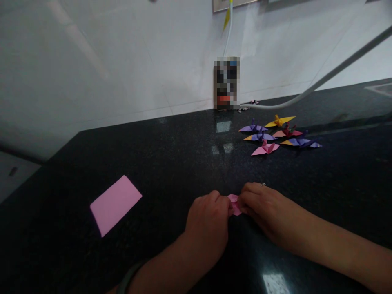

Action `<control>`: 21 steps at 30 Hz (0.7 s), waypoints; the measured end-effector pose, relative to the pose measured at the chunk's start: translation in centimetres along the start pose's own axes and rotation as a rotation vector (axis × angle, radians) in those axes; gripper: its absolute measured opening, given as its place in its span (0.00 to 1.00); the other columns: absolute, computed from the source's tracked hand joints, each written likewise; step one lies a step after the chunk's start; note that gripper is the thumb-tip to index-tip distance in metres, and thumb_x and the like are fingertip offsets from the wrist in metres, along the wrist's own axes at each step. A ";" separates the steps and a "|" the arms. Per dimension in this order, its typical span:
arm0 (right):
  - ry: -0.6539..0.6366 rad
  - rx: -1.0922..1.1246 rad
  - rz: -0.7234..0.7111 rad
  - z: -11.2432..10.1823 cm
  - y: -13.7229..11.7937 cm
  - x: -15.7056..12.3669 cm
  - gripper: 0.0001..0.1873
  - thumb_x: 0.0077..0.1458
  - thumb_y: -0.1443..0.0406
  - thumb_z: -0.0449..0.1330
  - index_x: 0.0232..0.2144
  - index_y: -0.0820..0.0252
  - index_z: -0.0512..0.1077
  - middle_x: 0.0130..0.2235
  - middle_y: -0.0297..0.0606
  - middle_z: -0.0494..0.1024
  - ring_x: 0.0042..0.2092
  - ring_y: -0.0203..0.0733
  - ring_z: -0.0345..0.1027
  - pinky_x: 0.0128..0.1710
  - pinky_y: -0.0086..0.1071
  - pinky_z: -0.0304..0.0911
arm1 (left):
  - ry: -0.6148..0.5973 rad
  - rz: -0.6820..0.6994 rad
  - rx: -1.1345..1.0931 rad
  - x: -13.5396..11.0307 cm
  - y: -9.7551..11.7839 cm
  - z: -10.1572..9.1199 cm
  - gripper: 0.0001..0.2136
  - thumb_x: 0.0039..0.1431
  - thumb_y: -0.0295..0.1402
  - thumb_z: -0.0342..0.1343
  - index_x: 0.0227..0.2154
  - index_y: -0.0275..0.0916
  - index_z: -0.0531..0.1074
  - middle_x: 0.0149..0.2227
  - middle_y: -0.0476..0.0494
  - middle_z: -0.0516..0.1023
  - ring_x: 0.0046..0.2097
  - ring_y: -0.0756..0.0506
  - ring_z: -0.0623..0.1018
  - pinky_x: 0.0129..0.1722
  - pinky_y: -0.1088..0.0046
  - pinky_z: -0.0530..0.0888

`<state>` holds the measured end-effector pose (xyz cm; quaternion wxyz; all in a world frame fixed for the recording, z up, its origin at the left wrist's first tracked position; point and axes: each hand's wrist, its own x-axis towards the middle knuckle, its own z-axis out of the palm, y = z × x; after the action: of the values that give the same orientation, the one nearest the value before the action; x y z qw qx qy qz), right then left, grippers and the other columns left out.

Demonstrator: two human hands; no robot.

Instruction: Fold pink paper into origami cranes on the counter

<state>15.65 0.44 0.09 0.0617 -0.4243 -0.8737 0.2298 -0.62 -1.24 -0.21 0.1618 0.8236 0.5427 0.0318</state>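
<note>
My left hand (pixel 208 222) and my right hand (pixel 263 206) meet over a small folded pink paper piece (pixel 234 204) on the black stone counter (pixel 171 155). Both hands have their fingers curled and pinched on the paper, which shows only between the fingertips. A ring sits on a finger of my right hand. Most of the paper is hidden under the fingers.
A pink paper sheet (pixel 115 204) lies flat to the left. Several folded paper cranes (pixel 277 136) in purple, yellow and pink sit at the back right. A small upright object (pixel 226 83) leans on the white wall, with a white cable (pixel 321 79) running right.
</note>
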 end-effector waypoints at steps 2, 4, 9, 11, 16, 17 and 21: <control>0.006 -0.012 0.007 0.0 0.0 -0.1 0.11 0.46 0.78 0.49 0.28 0.63 0.67 0.30 0.39 0.68 0.33 0.39 0.60 0.34 0.33 0.57 | 0.011 0.008 0.018 0.0 0.0 0.0 0.08 0.56 0.26 0.41 0.28 0.38 0.66 0.30 0.46 0.68 0.31 0.47 0.69 0.31 0.69 0.66; 0.009 -0.023 0.012 0.0 -0.1 -0.2 0.10 0.47 0.77 0.50 0.28 0.63 0.68 0.30 0.39 0.68 0.33 0.39 0.60 0.34 0.33 0.57 | 0.023 0.015 0.037 -0.1 0.0 0.0 0.08 0.56 0.26 0.41 0.28 0.37 0.66 0.30 0.46 0.68 0.32 0.47 0.69 0.31 0.69 0.66; 0.036 -0.068 0.022 -0.1 -0.2 -0.3 0.10 0.48 0.76 0.49 0.27 0.63 0.68 0.30 0.40 0.67 0.33 0.39 0.61 0.34 0.32 0.57 | 0.030 0.011 0.095 -0.2 0.2 0.1 0.09 0.56 0.26 0.40 0.28 0.38 0.65 0.30 0.46 0.67 0.31 0.47 0.69 0.30 0.68 0.65; 0.041 -0.085 0.025 0.0 -0.2 -0.2 0.10 0.48 0.76 0.49 0.26 0.64 0.68 0.30 0.40 0.68 0.33 0.39 0.61 0.34 0.32 0.57 | 0.024 0.013 0.110 -0.2 0.2 0.2 0.09 0.56 0.25 0.39 0.29 0.38 0.65 0.31 0.46 0.67 0.32 0.47 0.68 0.31 0.67 0.65; 0.041 -0.098 0.042 0.1 -0.1 0.1 0.08 0.49 0.74 0.49 0.25 0.63 0.68 0.28 0.39 0.67 0.31 0.37 0.62 0.32 0.30 0.57 | -0.007 -0.003 0.114 -0.1 0.4 0.2 0.09 0.55 0.25 0.39 0.30 0.37 0.65 0.33 0.43 0.66 0.32 0.46 0.68 0.31 0.67 0.66; 0.041 -0.101 0.048 0.1 -0.1 0.1 0.08 0.49 0.74 0.49 0.25 0.63 0.68 0.28 0.39 0.67 0.31 0.37 0.62 0.32 0.29 0.57 | -0.004 -0.002 0.111 -0.1 0.4 0.2 0.09 0.55 0.25 0.39 0.30 0.37 0.64 0.33 0.43 0.66 0.32 0.46 0.68 0.31 0.67 0.66; 0.036 -0.138 0.068 -0.1 -0.4 0.2 0.08 0.50 0.72 0.49 0.26 0.62 0.67 0.28 0.39 0.68 0.29 0.37 0.63 0.30 0.30 0.56 | 0.008 0.000 0.109 -0.1 0.2 0.4 0.09 0.55 0.25 0.38 0.30 0.37 0.64 0.32 0.43 0.66 0.31 0.45 0.68 0.30 0.66 0.66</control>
<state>15.25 0.36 0.33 0.0403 -0.4612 -0.8712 0.1634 -0.41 -1.48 -0.47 0.1144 0.8311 0.5441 0.0057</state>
